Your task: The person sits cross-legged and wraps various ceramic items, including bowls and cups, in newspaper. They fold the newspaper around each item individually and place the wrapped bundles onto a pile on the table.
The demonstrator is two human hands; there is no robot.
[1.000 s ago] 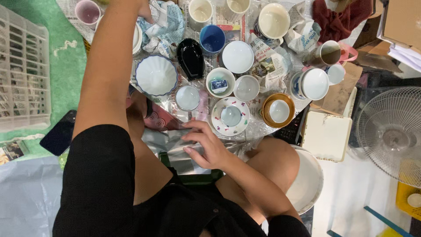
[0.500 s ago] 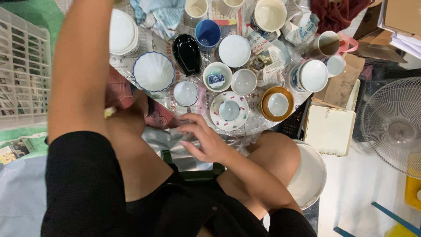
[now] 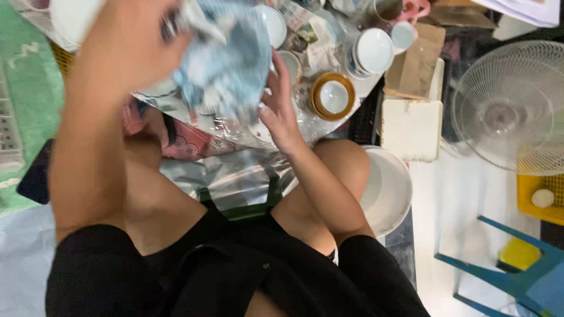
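My left hand [image 3: 132, 41] is raised at the top centre, blurred, and grips a crumpled blue-and-white wrapped bundle [image 3: 226, 58]. My right hand [image 3: 279, 111] rests flat against the bundle's right side with its fingers spread. Below the bundle a silvery bag with green straps [image 3: 235, 179] lies across my lap, next to a pink patterned packet [image 3: 188, 144]. Most of the crockery behind the bundle is hidden by it.
A white cup in a gold-rimmed saucer [image 3: 333, 95] and a white bowl [image 3: 373, 50] stand right of my hands. Further right are a white box [image 3: 411, 126], a white basin [image 3: 390, 191], a fan [image 3: 511, 111], a yellow crate [image 3: 537, 196] and a blue chair [image 3: 517, 276].
My left arm has pulled back from the far dishes, bringing the blue-and-white bundle towards me. My right hand has lifted off the silvery bag to meet the bundle.
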